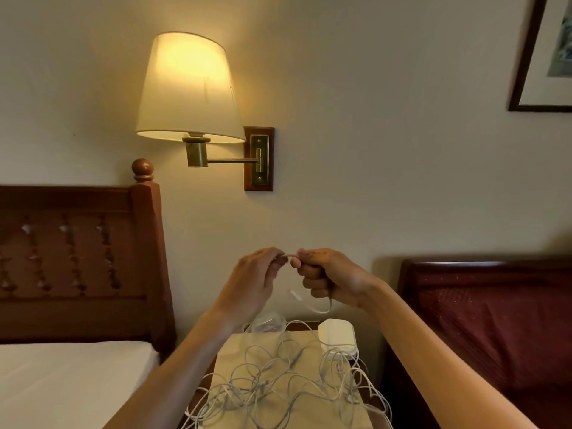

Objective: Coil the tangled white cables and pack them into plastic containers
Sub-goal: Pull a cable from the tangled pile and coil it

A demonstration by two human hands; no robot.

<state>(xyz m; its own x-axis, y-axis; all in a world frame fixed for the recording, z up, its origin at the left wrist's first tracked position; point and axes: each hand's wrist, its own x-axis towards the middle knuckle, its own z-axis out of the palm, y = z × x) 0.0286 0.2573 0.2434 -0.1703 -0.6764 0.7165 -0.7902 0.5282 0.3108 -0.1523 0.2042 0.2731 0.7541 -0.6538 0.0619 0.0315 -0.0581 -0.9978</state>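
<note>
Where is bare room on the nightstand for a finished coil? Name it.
Only the paper's near-left strip, between the clear container and the tangled cables, looks bare. The cables crowd the middle, front and right, up to the white containers.

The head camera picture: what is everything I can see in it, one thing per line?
tangled cables: a heap, count unclear, white, on the small table below the hands
cable: one, white, held up between both hands, a loop hanging down
clear container: one, see-through, far end of the table
white containers: a stack, count unclear, right of the clear one
table: one, pale top, between bed and chair
wall lamp: one, cream shade, lit, brass arm
bed: one, white sheet, brown wooden headboard, left
chair: one, dark red, right
framed picture: one, dark frame, top right
left hand: pinches the cable
right hand: grips the cable
</note>
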